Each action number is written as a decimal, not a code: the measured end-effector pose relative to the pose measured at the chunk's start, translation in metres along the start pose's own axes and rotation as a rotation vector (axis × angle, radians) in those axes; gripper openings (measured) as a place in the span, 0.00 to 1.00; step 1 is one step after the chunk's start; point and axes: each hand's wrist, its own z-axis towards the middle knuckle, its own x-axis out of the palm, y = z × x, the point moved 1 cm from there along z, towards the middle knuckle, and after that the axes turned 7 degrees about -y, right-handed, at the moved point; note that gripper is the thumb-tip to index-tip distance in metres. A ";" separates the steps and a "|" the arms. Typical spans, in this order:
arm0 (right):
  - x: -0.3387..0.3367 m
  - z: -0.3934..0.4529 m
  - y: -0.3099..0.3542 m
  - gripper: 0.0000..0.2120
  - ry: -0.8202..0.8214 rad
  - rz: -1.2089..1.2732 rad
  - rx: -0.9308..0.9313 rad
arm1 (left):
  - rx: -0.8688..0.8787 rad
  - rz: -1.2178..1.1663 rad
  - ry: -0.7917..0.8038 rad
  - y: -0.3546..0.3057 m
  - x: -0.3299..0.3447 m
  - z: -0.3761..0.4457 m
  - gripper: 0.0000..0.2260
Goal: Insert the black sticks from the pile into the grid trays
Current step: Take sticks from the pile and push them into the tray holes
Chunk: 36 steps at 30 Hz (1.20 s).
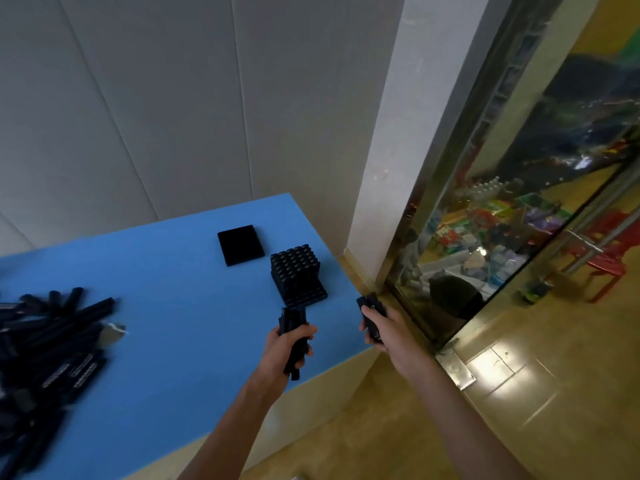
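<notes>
A blue surface (166, 306) carries a pile of black sticks (45, 355) at left and 2 grid trays: one partly filled (298, 277), one flat (239, 244). Left hand (282, 351) and right hand (388, 332) each hold sticks in a closed grip.

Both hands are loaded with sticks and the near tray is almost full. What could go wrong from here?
1. The left hand grips a loose bundle of sticks; one could slip out while feeding a single stick.
2. The part-filled tray stands close to the table's right edge; a push might shove it off.
3. The right hand holds its sticks beyond the edge, so a dropped one would hit the floor.
</notes>
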 end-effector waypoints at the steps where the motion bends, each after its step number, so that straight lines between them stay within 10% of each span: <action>1: 0.001 0.008 0.004 0.07 0.022 -0.007 0.002 | -0.002 -0.011 -0.011 0.000 0.004 0.002 0.10; 17: 0.039 0.096 0.041 0.07 0.472 -0.257 -0.047 | 0.059 -0.153 -0.321 -0.013 0.056 0.034 0.13; 36: 0.097 0.094 0.054 0.14 0.701 -0.715 -0.611 | 0.040 -0.449 -0.491 -0.008 0.039 0.052 0.17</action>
